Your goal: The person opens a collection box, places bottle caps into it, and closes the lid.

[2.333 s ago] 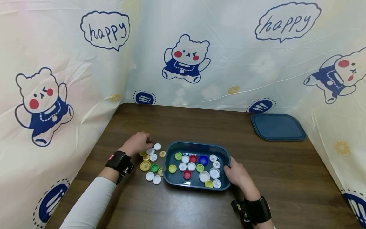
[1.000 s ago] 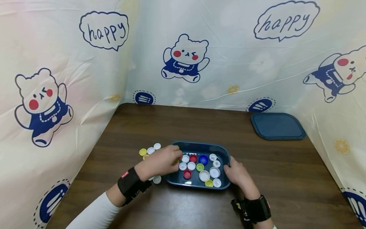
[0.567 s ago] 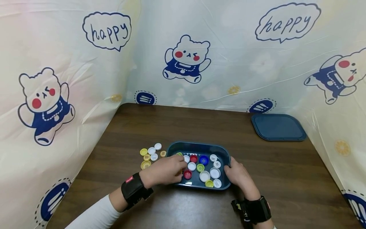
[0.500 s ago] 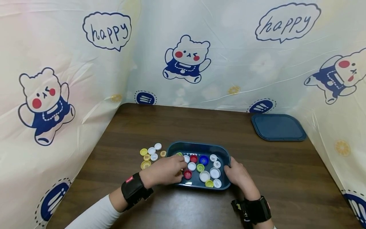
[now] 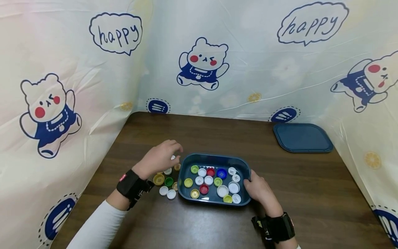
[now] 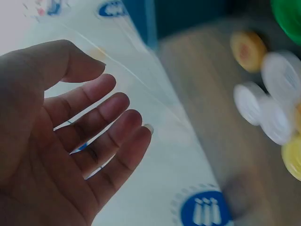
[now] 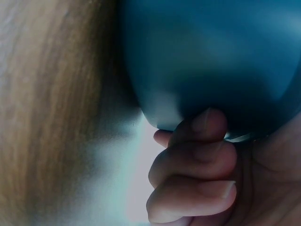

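A dark blue rectangular tray stands mid-table, with white, red, blue, green and yellow bottle caps spread over its bottom. My right hand grips its right end, the thumb at the rim and the other fingers curled against the outer wall. My left hand is over the loose caps left of the tray. Its palm and relaxed fingers show in the left wrist view, holding nothing. Below it lie a green cap, a large gold cap and several white caps, partly hidden. A gold cap rests in the tray's near left corner.
A flat blue lid lies at the back right of the brown wooden table. A printed cloth curtain encloses the back and both sides. Each wrist wears a black strap with a camera.
My left hand has let go of a gold cap in the tray and moved back left over the loose caps, its fingers loosening. The right hand stays on the tray's end.
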A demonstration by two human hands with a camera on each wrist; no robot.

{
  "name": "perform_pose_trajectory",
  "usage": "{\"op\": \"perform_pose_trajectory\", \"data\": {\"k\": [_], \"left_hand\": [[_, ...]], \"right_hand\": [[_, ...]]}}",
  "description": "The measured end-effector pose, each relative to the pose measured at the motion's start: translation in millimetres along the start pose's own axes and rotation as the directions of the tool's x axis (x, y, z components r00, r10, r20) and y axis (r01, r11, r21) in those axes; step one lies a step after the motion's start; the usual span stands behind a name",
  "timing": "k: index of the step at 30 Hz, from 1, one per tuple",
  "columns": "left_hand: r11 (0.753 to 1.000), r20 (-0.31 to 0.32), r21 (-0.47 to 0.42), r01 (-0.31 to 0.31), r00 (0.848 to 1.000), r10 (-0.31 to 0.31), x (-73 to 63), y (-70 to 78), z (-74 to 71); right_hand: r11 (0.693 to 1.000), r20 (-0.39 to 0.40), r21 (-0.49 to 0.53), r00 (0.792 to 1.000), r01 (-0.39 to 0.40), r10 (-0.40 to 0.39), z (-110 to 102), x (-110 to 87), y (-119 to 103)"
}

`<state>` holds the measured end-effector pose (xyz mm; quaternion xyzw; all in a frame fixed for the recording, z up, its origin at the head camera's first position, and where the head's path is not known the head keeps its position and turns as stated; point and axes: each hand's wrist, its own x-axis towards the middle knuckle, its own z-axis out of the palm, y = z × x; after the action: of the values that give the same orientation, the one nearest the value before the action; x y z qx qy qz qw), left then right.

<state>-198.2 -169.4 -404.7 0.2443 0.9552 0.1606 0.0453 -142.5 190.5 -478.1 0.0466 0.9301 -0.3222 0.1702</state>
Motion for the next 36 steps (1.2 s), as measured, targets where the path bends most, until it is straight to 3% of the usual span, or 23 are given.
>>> {"op": "perform_pose_trajectory", "data": {"k": [5,10,19,29,36], "left_hand": [[0.995,0.097,-0.036,0.097,0.991,-0.093,9.5,-32.0,12.0],[0.988,0.176,-0.05,0.147,0.975,-0.136,14.5,-47.0,26.7],[0.987,0.206,-0.042,0.153,0.968,-0.142,17.6,-52.6,33.7],[0.993,0.188,-0.017,0.113,0.976,-0.108,19.6,-55.7,39.3],[0.989,0.203,-0.026,0.145,0.97,-0.137,20.9,-56.5,42.6]], "right_hand": [[1.0,-0.003,0.012,1.0,-0.001,0.001,0.0,-0.7,-0.5],[1.0,-0.003,0.016,1.0,0.002,-0.002,1.6,0.1,0.1],[1.0,-0.001,0.012,1.0,-0.006,0.006,1.4,1.7,-0.4],[1.0,-0.008,0.02,1.0,0.003,-0.003,1.7,1.5,0.6],[1.0,-0.003,0.016,1.0,-0.005,0.005,1.9,1.2,0.5]]}}
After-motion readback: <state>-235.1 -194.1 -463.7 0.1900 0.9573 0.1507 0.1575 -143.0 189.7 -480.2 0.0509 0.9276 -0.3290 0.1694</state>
